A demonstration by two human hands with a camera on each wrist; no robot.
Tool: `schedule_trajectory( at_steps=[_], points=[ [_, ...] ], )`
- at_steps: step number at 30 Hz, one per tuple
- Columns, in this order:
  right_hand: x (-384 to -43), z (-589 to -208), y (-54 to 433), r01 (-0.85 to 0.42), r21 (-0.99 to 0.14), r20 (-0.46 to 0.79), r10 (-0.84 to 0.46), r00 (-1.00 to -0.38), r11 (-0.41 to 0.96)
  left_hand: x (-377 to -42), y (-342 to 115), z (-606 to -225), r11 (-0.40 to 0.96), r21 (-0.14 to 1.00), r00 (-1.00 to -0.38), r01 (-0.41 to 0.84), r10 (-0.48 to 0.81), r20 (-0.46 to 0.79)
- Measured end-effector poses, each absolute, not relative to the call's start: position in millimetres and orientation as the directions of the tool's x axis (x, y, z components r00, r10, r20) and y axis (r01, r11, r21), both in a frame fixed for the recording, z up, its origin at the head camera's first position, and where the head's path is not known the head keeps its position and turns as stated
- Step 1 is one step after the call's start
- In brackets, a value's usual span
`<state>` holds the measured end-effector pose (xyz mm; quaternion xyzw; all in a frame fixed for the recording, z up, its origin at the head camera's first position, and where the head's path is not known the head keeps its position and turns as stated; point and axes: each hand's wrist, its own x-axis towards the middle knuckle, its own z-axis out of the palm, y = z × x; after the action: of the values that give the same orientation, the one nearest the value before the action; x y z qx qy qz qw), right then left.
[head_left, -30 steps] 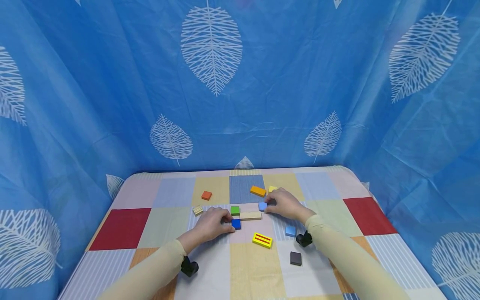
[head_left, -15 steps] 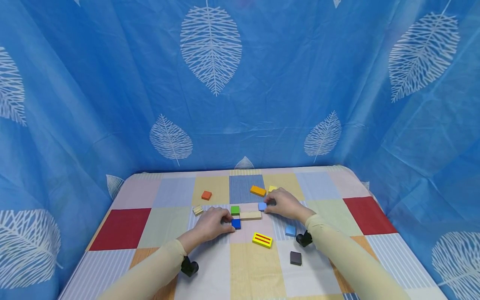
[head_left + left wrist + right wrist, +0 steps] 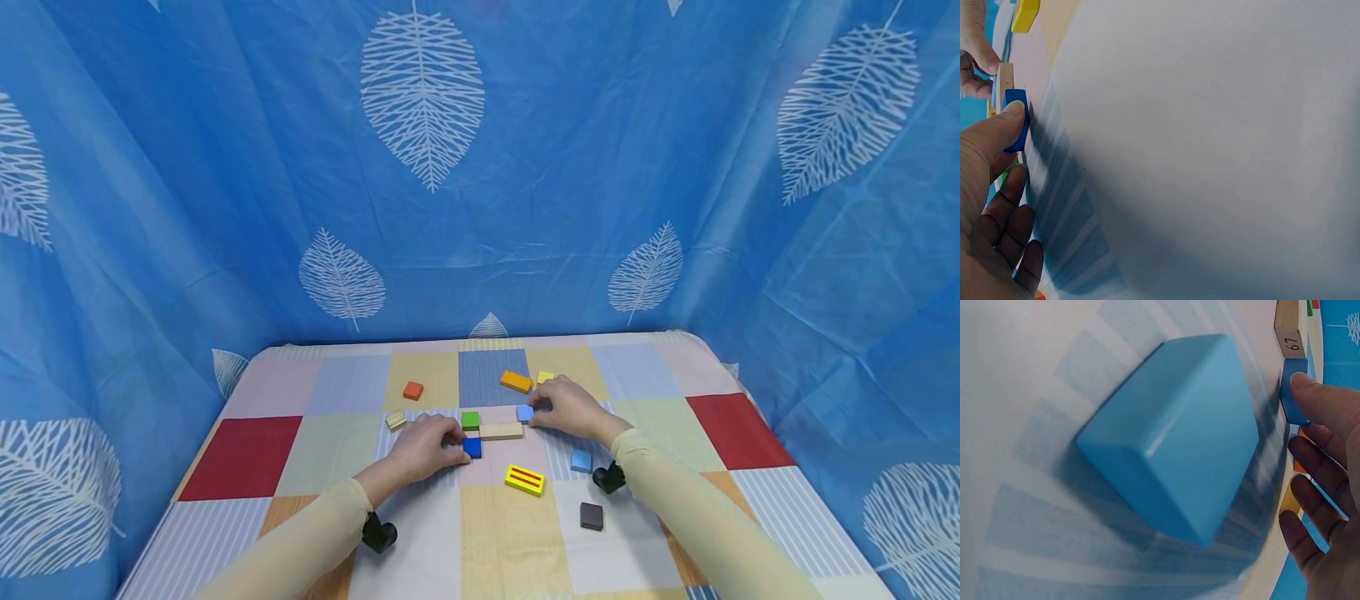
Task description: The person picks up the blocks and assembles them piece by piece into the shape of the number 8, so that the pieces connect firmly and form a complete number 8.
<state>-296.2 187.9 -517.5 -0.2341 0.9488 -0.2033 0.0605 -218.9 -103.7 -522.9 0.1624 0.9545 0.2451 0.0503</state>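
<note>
My left hand (image 3: 423, 446) pinches a dark blue block (image 3: 472, 447) between thumb and fingers; its thumb lies on the block's near side in the left wrist view. A green block (image 3: 470, 421) sits just behind it, and a long plain wooden block (image 3: 501, 432) lies to the right. At the far end of that wooden block, my right hand (image 3: 573, 407) pinches a light blue block (image 3: 523, 413). The right wrist view shows the thumb (image 3: 1304, 381) on this block, beside the wooden block's end marked with a number. The remaining right fingers are loosely bent.
Patchwork cloth (image 3: 315, 458) covers the table. Behind the hands lie orange (image 3: 516, 382), pale yellow (image 3: 545, 378), red-orange (image 3: 413, 390) and striped wooden (image 3: 395, 420) blocks. Nearer are a yellow block with red stripes (image 3: 524, 481), another light blue block (image 3: 581, 462) and a black one (image 3: 591, 517).
</note>
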Motion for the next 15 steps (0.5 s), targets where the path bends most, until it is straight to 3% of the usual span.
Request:
schedule_trajectory(
  at_steps=[15],
  points=[
    [-273.4,-495.7,213.3,-0.387,-0.406,-0.003,-0.425,-0.905,0.828,-218.2,-103.9,-522.2,0.826,0.482,-0.939,0.293,0.342,-0.016]
  ],
)
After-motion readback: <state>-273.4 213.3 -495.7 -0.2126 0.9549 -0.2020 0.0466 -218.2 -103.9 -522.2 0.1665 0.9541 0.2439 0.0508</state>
